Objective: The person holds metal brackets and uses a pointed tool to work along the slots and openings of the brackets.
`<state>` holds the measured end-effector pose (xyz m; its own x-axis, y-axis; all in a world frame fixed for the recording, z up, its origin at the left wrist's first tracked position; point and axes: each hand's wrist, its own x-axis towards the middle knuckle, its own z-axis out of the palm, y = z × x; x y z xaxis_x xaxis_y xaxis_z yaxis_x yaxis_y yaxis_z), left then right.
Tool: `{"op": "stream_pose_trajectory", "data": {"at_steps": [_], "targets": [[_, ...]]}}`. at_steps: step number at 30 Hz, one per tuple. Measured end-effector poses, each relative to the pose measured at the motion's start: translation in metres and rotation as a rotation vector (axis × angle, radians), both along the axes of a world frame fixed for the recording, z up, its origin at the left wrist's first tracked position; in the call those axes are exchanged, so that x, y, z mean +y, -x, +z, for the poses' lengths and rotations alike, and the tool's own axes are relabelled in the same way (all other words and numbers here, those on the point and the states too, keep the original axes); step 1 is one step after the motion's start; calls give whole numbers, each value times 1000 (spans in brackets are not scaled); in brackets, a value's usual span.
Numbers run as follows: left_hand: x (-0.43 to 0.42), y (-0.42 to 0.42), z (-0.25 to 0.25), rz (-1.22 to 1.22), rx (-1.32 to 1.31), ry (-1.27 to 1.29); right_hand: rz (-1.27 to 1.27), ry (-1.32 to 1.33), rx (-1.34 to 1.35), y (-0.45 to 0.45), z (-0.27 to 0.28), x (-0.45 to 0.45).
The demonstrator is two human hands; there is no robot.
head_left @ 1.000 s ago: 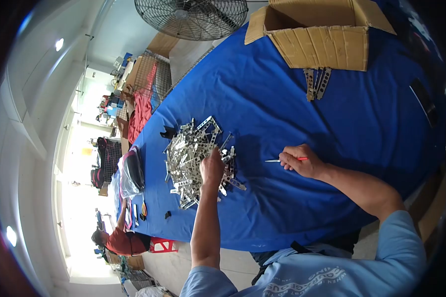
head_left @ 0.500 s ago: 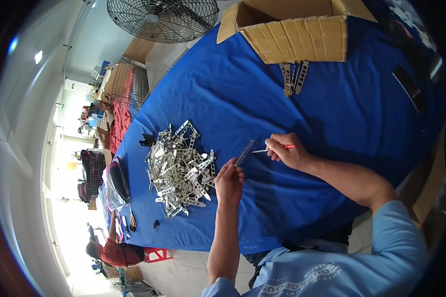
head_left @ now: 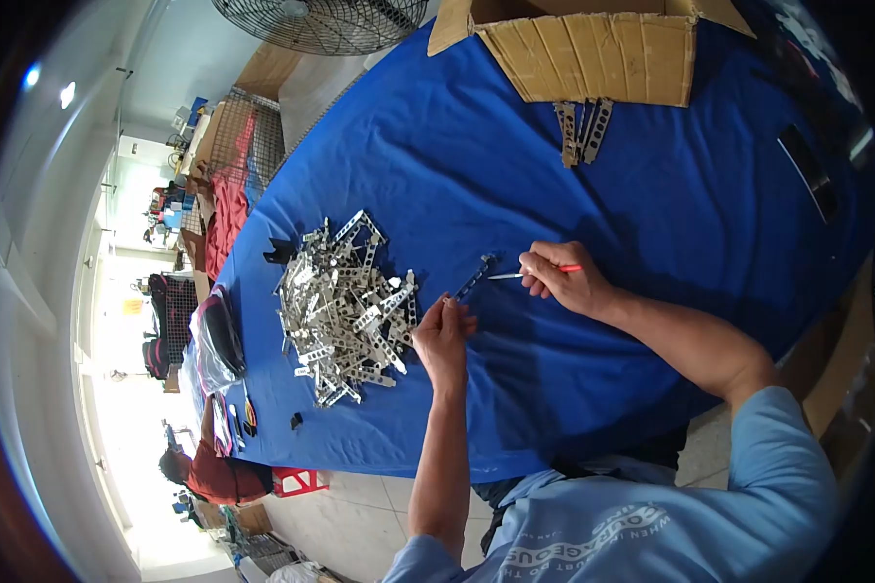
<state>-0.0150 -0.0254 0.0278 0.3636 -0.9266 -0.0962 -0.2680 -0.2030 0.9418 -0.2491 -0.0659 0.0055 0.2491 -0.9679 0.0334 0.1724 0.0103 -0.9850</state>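
Observation:
My left hand [head_left: 442,335] pinches one end of a narrow metal strip with a row of holes [head_left: 473,279]. The strip slants up and away from my fingers over the blue cloth. In my right hand [head_left: 567,279] is a screwdriver with a red handle [head_left: 571,268]. Its thin shaft points left, the tip close beside the strip's far part; whether they touch I cannot tell. Left of my left hand lies a heap of perforated metal strips [head_left: 345,316], piled loosely on the cloth.
An open cardboard box [head_left: 593,58] stands at the far side, with several metal strips [head_left: 581,133] in front of it. A dark flat object [head_left: 807,175] lies at the right. A fan [head_left: 321,21] and, at the left, a person in a red shirt [head_left: 226,476] are beyond the blue-covered table [head_left: 651,389].
The strip in my left hand has turned, so its holes show more plainly. The screwdriver's tip is nearer to it. The whole view has shifted slightly, with the scene higher in the picture.

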Motion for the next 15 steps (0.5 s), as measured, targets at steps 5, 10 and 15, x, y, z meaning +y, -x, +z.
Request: {"op": "stream_pose_trajectory", "data": {"at_steps": [5, 10, 15], "targets": [[4, -5, -8, -41, -66, 35, 0, 8, 13, 1, 2, -1], [27, -2, -17, -104, -37, -23, 3, 34, 10, 6, 1, -3], [44, 7, -26, -90, -267, 59, 6, 34, 39, 6, 2, -4]]}}
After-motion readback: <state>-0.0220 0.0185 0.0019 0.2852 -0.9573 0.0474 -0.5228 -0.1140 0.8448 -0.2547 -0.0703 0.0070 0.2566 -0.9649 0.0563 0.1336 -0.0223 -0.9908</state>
